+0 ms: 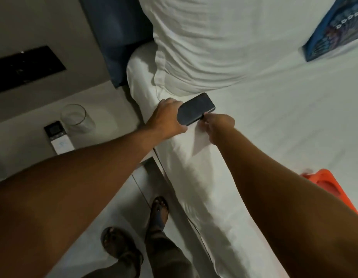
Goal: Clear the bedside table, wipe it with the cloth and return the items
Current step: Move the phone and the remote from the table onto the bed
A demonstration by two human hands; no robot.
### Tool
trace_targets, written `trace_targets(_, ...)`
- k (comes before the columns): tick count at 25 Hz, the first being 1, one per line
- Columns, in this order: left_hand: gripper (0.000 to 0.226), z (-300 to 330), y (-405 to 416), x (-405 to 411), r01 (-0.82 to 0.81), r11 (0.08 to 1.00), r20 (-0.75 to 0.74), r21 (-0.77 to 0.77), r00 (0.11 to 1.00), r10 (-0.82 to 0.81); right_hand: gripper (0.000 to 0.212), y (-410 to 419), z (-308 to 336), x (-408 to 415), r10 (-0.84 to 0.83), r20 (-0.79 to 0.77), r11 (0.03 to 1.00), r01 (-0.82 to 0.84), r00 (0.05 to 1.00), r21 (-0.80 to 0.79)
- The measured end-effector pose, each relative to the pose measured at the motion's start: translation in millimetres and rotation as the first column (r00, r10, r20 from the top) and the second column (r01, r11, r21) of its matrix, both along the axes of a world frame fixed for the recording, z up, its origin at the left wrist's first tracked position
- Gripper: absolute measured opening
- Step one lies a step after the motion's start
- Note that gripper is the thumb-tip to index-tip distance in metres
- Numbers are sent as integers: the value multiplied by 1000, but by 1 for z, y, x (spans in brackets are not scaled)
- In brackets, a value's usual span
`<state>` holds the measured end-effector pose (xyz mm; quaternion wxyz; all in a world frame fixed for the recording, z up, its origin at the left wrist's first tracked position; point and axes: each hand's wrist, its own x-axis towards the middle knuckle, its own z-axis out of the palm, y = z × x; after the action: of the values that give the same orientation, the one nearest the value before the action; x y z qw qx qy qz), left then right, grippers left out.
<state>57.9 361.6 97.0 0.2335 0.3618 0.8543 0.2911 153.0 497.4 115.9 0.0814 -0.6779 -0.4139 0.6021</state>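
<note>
My left hand (164, 115) grips the flat black rectangular phone (196, 108) on the white bed sheet (274, 127); my right hand (219, 125) pinches its nearer long edge, axis running up-right.

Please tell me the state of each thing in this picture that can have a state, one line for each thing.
phone: screen dark, lying on the bed edge, gripped by the left hand
right hand: closed, pinching at the phone's edge
glass: upright on the bedside table, looks empty
remote: lying flat, display up
pillow: wrinkled, on the bed
orange cloth: lying on the bed
</note>
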Motion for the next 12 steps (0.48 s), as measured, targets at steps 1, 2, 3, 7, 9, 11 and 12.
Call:
trace_targets(1,62,2,-8,-1,11,1000,9,15,1000,-11,19,-3,5,2,9,-1,999,-9,1000,44)
trace_targets(2,75,6,-21,-4,-3,1000,21,30,1000,2,18,-9,11,3,14,-17,992,-12,1000,129)
trace_targets(3,85,7,-41,-11,-49,998,39,46,998,47,17,-20,14,2,26,-46,971,-14,999,241)
trace_targets(7,82,-8,-181,-38,-368,930,40,-22,929,368,6,-94,10,-33,199,-210,935,-122,957,332)
trace_targets(9,78,-20,-259,-49,-566,811,24,-147,818,575,8,-148,-10,-69,347,-230,925,-292,909,243)
trace_targets(11,75,-32,-318,-54,-697,667,20,-262,687,726,19,-205,-32,-106,448,-239,894,-429,862,130)
trace_targets(12,77,-40,-334,-56,-726,624,31,-290,644,764,21,-227,-42,-121,470,-240,881,-467,850,73)
